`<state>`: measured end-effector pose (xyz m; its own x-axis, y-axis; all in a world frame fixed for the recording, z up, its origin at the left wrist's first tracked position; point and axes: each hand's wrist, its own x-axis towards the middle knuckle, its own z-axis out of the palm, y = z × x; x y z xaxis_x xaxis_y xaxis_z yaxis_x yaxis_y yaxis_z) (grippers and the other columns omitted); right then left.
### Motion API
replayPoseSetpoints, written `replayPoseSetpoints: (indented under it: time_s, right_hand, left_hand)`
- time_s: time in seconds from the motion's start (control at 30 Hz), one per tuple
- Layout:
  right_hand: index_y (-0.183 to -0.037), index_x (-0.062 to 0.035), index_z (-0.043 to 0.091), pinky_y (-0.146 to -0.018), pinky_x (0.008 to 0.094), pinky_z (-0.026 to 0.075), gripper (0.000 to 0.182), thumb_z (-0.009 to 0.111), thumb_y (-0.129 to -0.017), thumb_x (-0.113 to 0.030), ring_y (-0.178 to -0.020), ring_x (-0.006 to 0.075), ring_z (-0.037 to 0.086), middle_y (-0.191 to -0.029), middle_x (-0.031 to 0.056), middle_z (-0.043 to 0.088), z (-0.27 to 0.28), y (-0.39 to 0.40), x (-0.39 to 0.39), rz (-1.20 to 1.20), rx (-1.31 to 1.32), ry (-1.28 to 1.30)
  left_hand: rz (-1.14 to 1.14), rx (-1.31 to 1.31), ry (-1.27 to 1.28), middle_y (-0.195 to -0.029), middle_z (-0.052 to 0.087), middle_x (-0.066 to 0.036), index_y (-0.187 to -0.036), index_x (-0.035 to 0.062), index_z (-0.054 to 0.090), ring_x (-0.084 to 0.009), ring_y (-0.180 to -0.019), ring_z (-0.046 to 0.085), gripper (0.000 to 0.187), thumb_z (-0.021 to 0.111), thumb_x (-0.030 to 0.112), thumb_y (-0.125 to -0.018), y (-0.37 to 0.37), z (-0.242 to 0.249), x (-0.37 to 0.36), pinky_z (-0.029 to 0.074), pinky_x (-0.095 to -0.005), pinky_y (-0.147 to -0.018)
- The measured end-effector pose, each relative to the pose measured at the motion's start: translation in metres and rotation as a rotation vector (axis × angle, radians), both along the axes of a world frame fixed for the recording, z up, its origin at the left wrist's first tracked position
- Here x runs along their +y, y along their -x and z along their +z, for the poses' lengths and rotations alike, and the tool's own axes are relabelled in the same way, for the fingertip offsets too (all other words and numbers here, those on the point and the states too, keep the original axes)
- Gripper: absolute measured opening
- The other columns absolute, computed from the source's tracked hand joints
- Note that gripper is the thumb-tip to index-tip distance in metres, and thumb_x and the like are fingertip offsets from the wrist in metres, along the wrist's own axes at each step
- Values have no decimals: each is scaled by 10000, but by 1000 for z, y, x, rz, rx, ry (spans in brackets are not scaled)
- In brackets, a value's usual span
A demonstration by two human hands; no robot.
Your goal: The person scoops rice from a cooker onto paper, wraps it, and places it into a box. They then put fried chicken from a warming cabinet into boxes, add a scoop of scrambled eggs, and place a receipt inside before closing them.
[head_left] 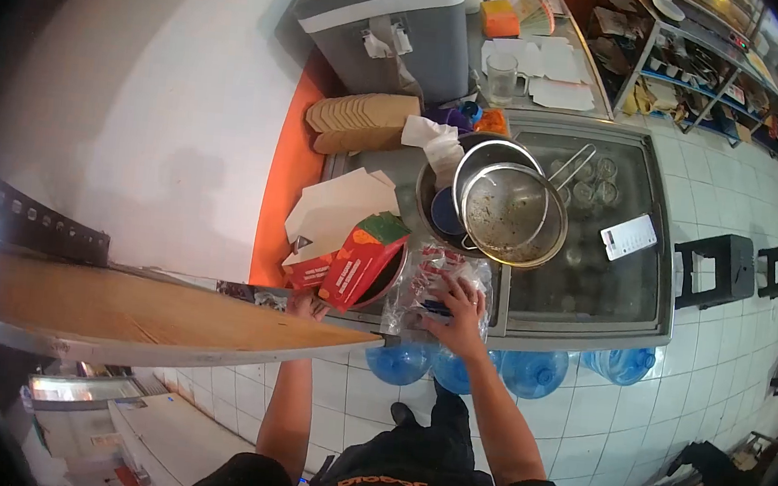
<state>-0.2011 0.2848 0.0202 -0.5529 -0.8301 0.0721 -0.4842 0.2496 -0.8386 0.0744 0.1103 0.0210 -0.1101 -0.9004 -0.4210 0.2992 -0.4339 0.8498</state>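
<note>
Right hand laid over clear plastic bag, lower centre of the frame, at the front edge of the tabletop. Fingers spread and bent, not clenched; can't tell if any film is pinched. Probably pressing down to stop the bag sliding, or feeling for the red-printed contents.

Left hand at the lower edge of red-and-green carton, left of centre. Fingers partly hidden; can't tell if grasping or only touching. Carton tilted, leaning over a dark bowl, likely steadied from below. Tucked beside it: second red piece, under pale card sheets.

Further out, just beyond the bag: metal strainer set over a dark pan, likely parked there for lack of other support. Crumpled tissue at the pan's rim. Toward upper left, brown card stack, then grey cooler. Glass mug at top centre. Phone right of centre, flat on the glass lid.

In the way: wooden board at lower left, blocking view of left wrist and crowding that side. Pan and strainer limiting reach past the bag. Blue water bottles below the front edge, close under right forearm.
</note>
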Motion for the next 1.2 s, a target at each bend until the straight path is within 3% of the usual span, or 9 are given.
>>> replayPoseSetpoints:
  time_s: [0.27,0.33,0.4,0.6,0.73,0.8,0.93,1.0,1.2]
  right_hand:
    - [-872,-11,657,-800,375,434,167,610,-792,-149,-802,253,584,-858,98,655,130,50,-57,-3,-393,574]
    - [-901,0,661,-682,296,436,142,592,-837,-106,-742,158,570,-821,92,631,157,67,-148,41,-233,707]
    - [-996,-31,661,-831,327,472,263,647,-800,-205,-945,269,632,-932,149,651,135,83,-272,52,-159,543]
    - [-1287,-130,500,-1057,495,268,514,634,-812,-276,-1320,350,330,-1415,99,403,54,94,-396,-47,409,-198]
    - [-1327,-147,454,-1088,482,203,453,524,-890,-247,-1343,334,279,-1335,70,434,49,80,-401,30,402,-335]
    - [-1321,-159,457,-1065,518,235,558,638,-805,-269,-1346,340,287,-1330,67,439,46,76,-406,27,408,-334]
    - [-1314,-132,448,-1022,548,312,860,826,-560,-297,-1294,348,369,-1314,83,459,74,107,-382,174,364,-179]
    - [-1312,-117,443,-1012,536,348,951,869,-482,-303,-1263,355,414,-1298,102,480,87,132,-377,187,295,-91]
    - [-1365,-12,327,-967,361,426,1080,897,-479,-250,-1159,296,516,-1212,175,546,177,171,-352,535,-400,353]
  left_hand:
    - [385,-144,447,-1088,583,-92,-1256,59,404,-250,-955,588,568,653,350,-837,-89,-203,12,511,-387,-823]
    - [222,-1010,120,-1262,470,-142,-1319,26,331,-264,-1116,500,663,657,340,-835,-22,-131,29,437,-410,-934]
    - [92,-1364,-66,-1349,414,-166,-1351,10,294,-272,-1197,456,711,658,335,-834,17,-114,41,400,-422,-989]
    - [195,-836,559,-1434,290,-223,-1429,10,119,-358,-1239,426,955,751,299,-774,-51,-229,16,402,-493,-993]
    - [352,-360,64,-1380,368,-196,-1423,40,134,-296,-1178,477,889,730,213,-787,-25,-178,21,435,-467,-970]
    - [240,-866,85,-1407,324,-202,-1430,63,116,-305,-1186,474,877,721,227,-816,-30,-190,20,441,-468,-970]
    - [238,-651,237,-1404,315,-213,-1443,34,72,-318,-1182,473,959,725,343,-814,-22,-172,27,463,-466,-928]
    - [-107,-1105,331,-1497,218,-182,-1386,-7,-282,-265,-1286,373,1136,687,164,-821,-17,-148,40,284,-395,-1088]
    - [-143,-1137,-82,-1523,172,-161,-1455,33,-92,-265,-1361,258,945,615,253,-867,22,-64,49,216,-423,-1112]
